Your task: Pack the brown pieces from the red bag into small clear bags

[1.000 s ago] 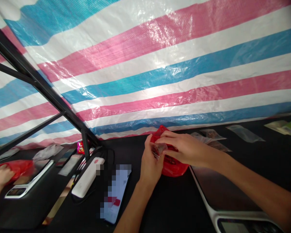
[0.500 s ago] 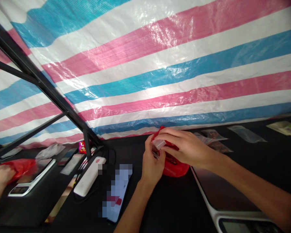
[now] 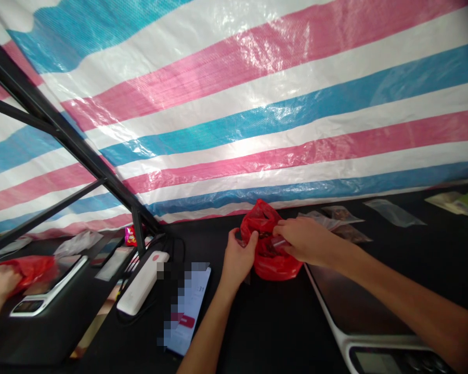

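A red plastic bag (image 3: 278,266) stands with its mouth open on the black table, dark contents showing inside. My right hand (image 3: 302,238) reaches over its mouth from the right. Between those closed fingers is a small clear plastic piece (image 3: 280,242), its kind unclear. At the bag's left side is my left hand (image 3: 238,258), thumb and fingers curled together. Some thin clear plastic (image 3: 247,277) shows below that hand, seemingly part of a small bag it grips; most of it is hidden. A kitchen scale (image 3: 359,301) lies under my right forearm.
Clear bags with brown contents (image 3: 349,232) and a flat clear bag (image 3: 393,213) lie behind the scale. To the left are a phone (image 3: 189,317), a white power bank (image 3: 143,283) and a black metal frame (image 3: 78,150). Another person's hand (image 3: 0,283) holds a red bag (image 3: 35,271).
My hands, earlier together over the red bag with clear plastic between them, have parted. The right has moved right and down to the bag's mouth, uncovering the bag.
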A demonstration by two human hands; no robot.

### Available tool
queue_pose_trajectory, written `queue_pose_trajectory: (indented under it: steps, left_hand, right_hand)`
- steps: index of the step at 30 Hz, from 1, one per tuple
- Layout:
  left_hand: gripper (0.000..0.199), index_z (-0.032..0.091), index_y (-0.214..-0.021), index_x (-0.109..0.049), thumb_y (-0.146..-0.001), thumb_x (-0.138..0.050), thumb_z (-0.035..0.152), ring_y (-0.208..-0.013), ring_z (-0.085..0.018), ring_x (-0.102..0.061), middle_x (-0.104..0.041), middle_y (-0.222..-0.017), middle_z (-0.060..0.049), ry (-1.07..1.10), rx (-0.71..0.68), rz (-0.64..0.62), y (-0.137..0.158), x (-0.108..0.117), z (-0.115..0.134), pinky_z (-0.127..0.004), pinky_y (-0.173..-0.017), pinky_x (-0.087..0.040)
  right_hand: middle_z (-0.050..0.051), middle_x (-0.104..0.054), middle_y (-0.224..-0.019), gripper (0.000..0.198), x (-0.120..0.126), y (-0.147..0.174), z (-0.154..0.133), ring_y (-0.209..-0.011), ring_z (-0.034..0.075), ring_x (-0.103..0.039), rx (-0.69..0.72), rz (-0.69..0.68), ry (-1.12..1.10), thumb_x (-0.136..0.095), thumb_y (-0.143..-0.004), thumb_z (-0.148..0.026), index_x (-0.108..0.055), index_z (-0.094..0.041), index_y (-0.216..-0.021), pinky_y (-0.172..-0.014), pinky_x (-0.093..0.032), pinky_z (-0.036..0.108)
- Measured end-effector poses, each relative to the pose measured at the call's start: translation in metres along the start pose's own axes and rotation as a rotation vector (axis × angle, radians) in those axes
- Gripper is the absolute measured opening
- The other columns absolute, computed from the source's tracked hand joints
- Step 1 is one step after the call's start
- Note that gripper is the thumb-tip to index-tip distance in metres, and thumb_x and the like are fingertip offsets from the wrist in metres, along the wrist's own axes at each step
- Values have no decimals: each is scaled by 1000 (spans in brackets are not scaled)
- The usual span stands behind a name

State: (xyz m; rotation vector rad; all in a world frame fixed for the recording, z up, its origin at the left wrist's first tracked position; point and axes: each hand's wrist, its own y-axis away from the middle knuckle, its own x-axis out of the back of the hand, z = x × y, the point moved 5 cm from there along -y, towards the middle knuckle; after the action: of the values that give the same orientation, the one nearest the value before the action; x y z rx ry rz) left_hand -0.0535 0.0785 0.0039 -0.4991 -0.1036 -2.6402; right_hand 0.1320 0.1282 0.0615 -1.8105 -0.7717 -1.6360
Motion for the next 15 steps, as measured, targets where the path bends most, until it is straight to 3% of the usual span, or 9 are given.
queue_pose_trajectory:
  steps: [4, 7, 15]
  left_hand:
    - [28, 14, -95, -72, -80, -76, 38, -70, -17, -66, -73, -81, -6, 215, 53, -237, 0, -16, -3, -26, -68, -51]
    - [13, 16, -80, -71, -74, -71, 27, -61, -14, -60, -69, -70, -2, 334, 80, -286, 6, -19, 5, -23, -61, -47]
    - [26, 16, -91, -76, -66, -70, 20, -59, -11, -60, -73, -75, -2, 616, 145, -337, 15, -20, 18, -21, -58, -47]
  right_hand:
    - [16, -76, -123, 27, 0, -5, 0, -113, 34, -72, 5, 72, -4, -65, -95, -23, -72, -17, -121, -95, -52, 42]
    - [16, -77, -123, 28, 0, -7, 0, -107, 34, -74, -37, 97, 12, -59, -100, -26, -69, -17, -125, -91, -53, 43]
    - [15, -79, -115, 29, -7, -5, -1, -95, 34, -79, -56, 36, 42, -57, -101, -24, -67, -18, -127, -78, -53, 37]
